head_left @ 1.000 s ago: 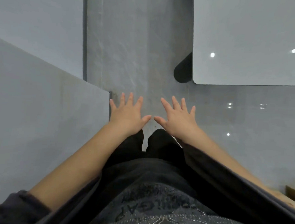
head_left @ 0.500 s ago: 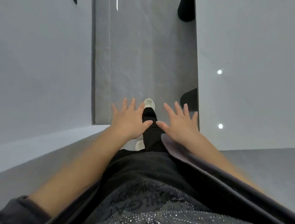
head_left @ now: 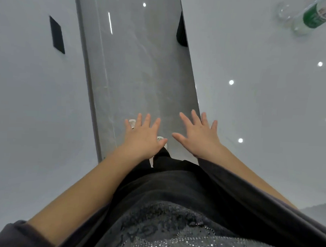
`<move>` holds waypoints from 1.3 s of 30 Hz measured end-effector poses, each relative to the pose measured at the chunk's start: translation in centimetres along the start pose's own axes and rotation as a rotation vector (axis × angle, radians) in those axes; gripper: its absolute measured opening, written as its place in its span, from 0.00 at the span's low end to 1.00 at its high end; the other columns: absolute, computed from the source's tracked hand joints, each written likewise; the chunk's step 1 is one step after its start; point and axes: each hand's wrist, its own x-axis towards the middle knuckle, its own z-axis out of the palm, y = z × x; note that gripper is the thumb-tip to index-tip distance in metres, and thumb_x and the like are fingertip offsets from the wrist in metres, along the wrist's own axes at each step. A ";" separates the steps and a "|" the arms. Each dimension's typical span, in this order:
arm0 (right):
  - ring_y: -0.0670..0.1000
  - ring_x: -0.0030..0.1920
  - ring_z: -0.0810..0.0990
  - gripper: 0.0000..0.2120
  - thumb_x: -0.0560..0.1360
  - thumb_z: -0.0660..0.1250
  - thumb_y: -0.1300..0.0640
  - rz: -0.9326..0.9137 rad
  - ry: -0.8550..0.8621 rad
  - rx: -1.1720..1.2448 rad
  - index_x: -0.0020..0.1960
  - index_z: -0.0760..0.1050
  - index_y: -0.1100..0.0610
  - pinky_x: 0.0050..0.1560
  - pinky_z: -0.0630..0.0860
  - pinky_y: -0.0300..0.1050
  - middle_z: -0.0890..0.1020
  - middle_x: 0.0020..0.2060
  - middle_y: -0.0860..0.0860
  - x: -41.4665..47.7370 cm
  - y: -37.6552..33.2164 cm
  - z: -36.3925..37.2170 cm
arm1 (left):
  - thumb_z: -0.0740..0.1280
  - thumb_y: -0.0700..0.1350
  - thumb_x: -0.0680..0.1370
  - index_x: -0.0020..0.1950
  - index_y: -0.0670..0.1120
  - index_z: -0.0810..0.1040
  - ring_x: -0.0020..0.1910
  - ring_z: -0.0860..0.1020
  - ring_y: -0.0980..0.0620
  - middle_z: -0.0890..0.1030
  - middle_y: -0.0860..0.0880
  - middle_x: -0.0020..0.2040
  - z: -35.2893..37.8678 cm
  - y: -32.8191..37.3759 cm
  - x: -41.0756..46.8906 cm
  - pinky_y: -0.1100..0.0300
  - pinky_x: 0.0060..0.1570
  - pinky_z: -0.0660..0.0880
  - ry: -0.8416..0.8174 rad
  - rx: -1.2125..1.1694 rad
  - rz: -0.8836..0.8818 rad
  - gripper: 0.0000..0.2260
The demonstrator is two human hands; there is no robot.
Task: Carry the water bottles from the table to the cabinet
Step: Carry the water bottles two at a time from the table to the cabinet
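Note:
A clear water bottle (head_left: 310, 17) with a green label stands at the far right corner of the glossy white table (head_left: 262, 101); a second clear bottle (head_left: 284, 11) shows dimly just left of it. My left hand (head_left: 144, 137) and my right hand (head_left: 199, 136) are stretched out in front of me, palms down, fingers spread, holding nothing. Both hover over the grey floor strip, far short of the bottles. My right hand is at the table's left edge.
A white surface (head_left: 32, 99) with a black rectangular slot (head_left: 56, 34) lies to my left. Between it and the table runs a narrow grey tiled floor aisle (head_left: 138, 66). A dark chair back (head_left: 181, 33) pokes out at the table's left edge. My white shoes show under my hands.
I have walked forward along the aisle; the table now fills the right side and the bottles have come into view at the top right. Both hands stay spread and empty.

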 end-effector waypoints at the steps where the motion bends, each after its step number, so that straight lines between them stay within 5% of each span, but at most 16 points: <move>1: 0.62 0.78 0.42 0.35 0.78 0.50 0.33 0.024 0.002 0.014 0.79 0.42 0.45 0.73 0.44 0.69 0.45 0.80 0.55 0.8 0.1 -0.7 | 0.51 0.63 0.80 0.80 0.52 0.45 0.79 0.41 0.43 0.45 0.45 0.80 -1.1 -0.2 1.0 0.36 0.74 0.43 0.000 0.016 0.027 0.32; 14: 0.61 0.78 0.40 0.35 0.79 0.50 0.34 0.443 -0.009 0.431 0.79 0.41 0.45 0.73 0.43 0.69 0.44 0.80 0.52 10.7 -2.9 -10.5 | 0.50 0.64 0.80 0.80 0.52 0.45 0.79 0.42 0.42 0.45 0.45 0.80 -19.4 -5.2 15.4 0.36 0.74 0.44 -0.059 0.398 0.433 0.33; 24: 0.60 0.78 0.40 0.34 0.79 0.51 0.35 0.695 0.104 0.737 0.79 0.41 0.45 0.74 0.42 0.67 0.43 0.80 0.53 14.0 0.8 -15.6 | 0.51 0.62 0.81 0.80 0.50 0.46 0.79 0.43 0.44 0.47 0.46 0.80 -28.7 2.4 23.4 0.36 0.74 0.46 -0.039 0.547 0.695 0.31; 39: 0.59 0.79 0.40 0.35 0.79 0.54 0.37 0.981 0.327 0.961 0.79 0.41 0.45 0.74 0.43 0.65 0.43 0.80 0.53 19.3 13.6 -23.8 | 0.52 0.62 0.81 0.80 0.50 0.44 0.79 0.43 0.44 0.46 0.46 0.81 -37.4 14.0 33.4 0.39 0.75 0.46 -0.078 0.603 0.807 0.33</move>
